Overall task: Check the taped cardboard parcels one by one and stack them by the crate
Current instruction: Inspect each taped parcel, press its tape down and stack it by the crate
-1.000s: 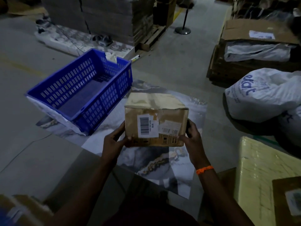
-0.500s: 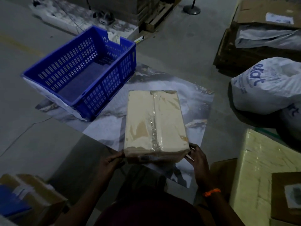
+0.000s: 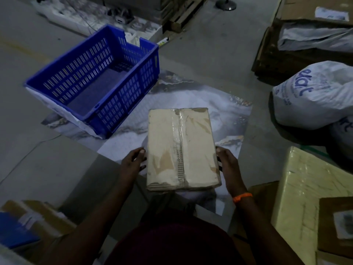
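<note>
A taped cardboard parcel (image 3: pixel 181 148) lies flat between my hands, its pale taped top face up, over a marbled floor sheet (image 3: pixel 225 111). My left hand (image 3: pixel 132 163) holds its left side, thumb on the edge and fingers under it. My right hand (image 3: pixel 227 161), with an orange wristband, grips its right side. The blue slatted crate (image 3: pixel 95 77) stands empty on the floor to the upper left, apart from the parcel.
White printed sacks (image 3: pixel 313 94) lie at the right. A yellowish wrapped box (image 3: pixel 305 188) with a brown labelled parcel (image 3: pixel 336 224) on it sits at the lower right. More cardboard boxes (image 3: pixel 28 222) are at the lower left. Pallets and cartons line the back.
The parcel has been tipped from its labelled side facing me to its taped top facing up. It sits lower and nearer my body, and the view has tilted down.
</note>
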